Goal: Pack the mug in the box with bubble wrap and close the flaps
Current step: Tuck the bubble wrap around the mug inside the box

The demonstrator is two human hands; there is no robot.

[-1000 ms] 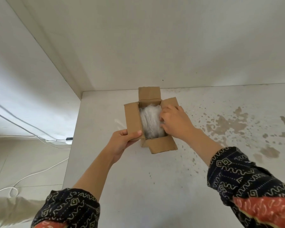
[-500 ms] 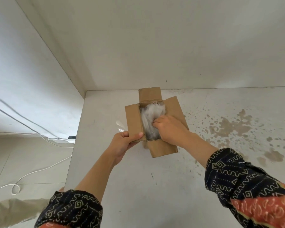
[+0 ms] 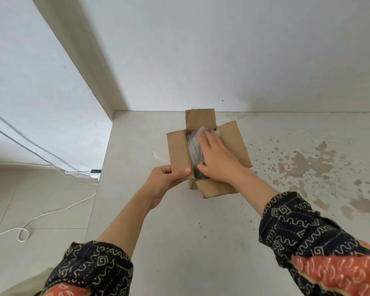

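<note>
A small brown cardboard box [image 3: 233, 144] stands on the pale counter near the back wall, all of its flaps spread outward. Clear bubble wrap [image 3: 193, 146] fills its opening; the mug is hidden under it. My left hand [image 3: 166, 178] pinches the near end of the left flap [image 3: 177, 150] between thumb and fingers. My right hand [image 3: 218, 159] lies flat, fingers spread, on top of the bubble wrap inside the box, covering the right part of the opening.
The counter [image 3: 201, 231] ends at a left edge close to the box, with floor below. White cables [image 3: 51, 212] and a power strip [image 3: 95, 171] lie on the floor at left. Brownish stains [image 3: 303, 161] mark the counter to the right. The wall stands just behind the box.
My right hand has gone from curled at the near part of the opening to flat and spread farther into the box over the bubble wrap. My left hand keeps its hold on the left flap.
</note>
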